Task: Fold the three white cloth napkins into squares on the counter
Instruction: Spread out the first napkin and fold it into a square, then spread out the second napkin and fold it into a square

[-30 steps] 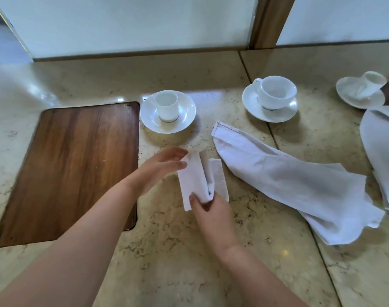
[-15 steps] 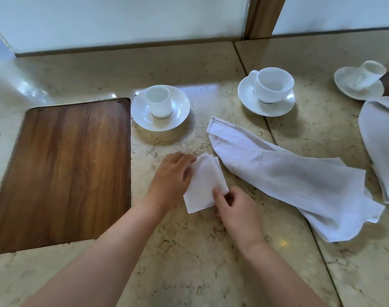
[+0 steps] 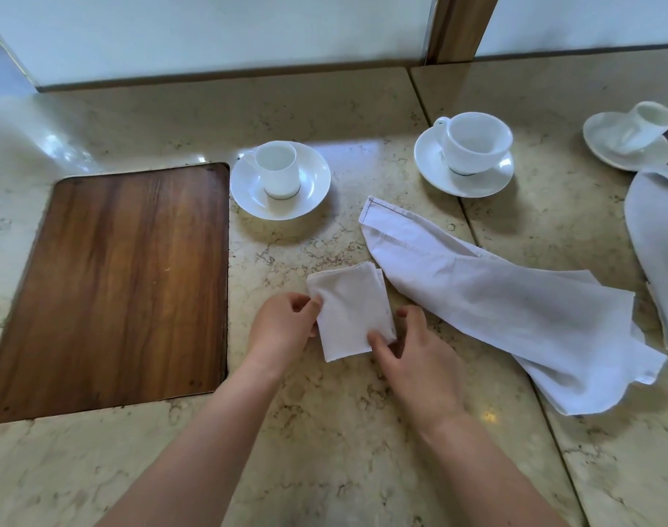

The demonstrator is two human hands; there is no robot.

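At the bench's (image 3: 324,469) left lies a dark, smooth-grained wooden board (image 3: 127,287), rounded at the corners. Beside it, the left hand (image 3: 283,329) has its fingers (image 3: 312,306) pinched on the left edge of the folded napkin (image 3: 349,310), a small soft white square lying flat on the veined marble. The right hand (image 3: 419,359) presses its near right corner, thumb on top, fingers curled close. Just right sprawls an unfolded napkin (image 3: 515,313), rumpled; a third napkin (image 3: 659,237) hangs at the right edge.
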